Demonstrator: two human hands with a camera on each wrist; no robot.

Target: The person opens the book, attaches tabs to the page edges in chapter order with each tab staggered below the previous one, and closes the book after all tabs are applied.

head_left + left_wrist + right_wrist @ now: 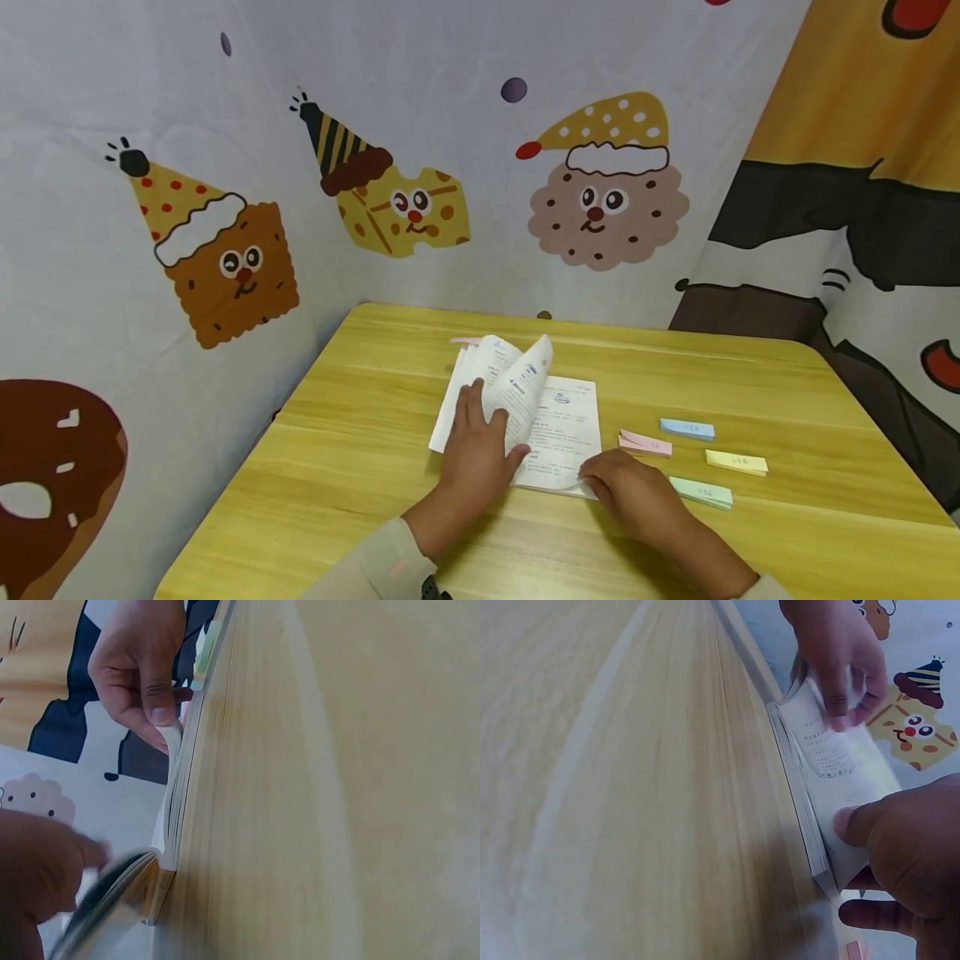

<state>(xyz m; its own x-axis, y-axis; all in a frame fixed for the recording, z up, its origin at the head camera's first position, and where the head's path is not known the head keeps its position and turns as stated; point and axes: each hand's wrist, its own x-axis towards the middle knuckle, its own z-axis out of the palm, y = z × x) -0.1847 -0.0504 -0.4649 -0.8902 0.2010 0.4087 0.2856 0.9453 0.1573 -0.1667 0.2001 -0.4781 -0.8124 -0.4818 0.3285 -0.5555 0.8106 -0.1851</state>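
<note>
"As I scan the counter [300, 500] from its left, I come first to the opened book [570, 417], with a pink tab [465, 340] poking past its far left edge."

"How are your hands placed on it?"

"My left hand [480, 450] lies with fingers spread over the left-hand pages, beside a leaf [534, 383] that stands half raised. My right hand [630, 492] pinches the lower right corner of the right-hand pages between thumb and finger."

"And farther right?"

"Small paper strips, apart from one another: the pink strip [645, 443], the blue strip [687, 429], the green strip [701, 492], then the yellow strip [737, 462]."

"So which step is this?"

"Leafing through, I'd judge. The next move seems to call for my right thumb to separate the corner cleanly, and my left to let that raised leaf settle flat."
</note>
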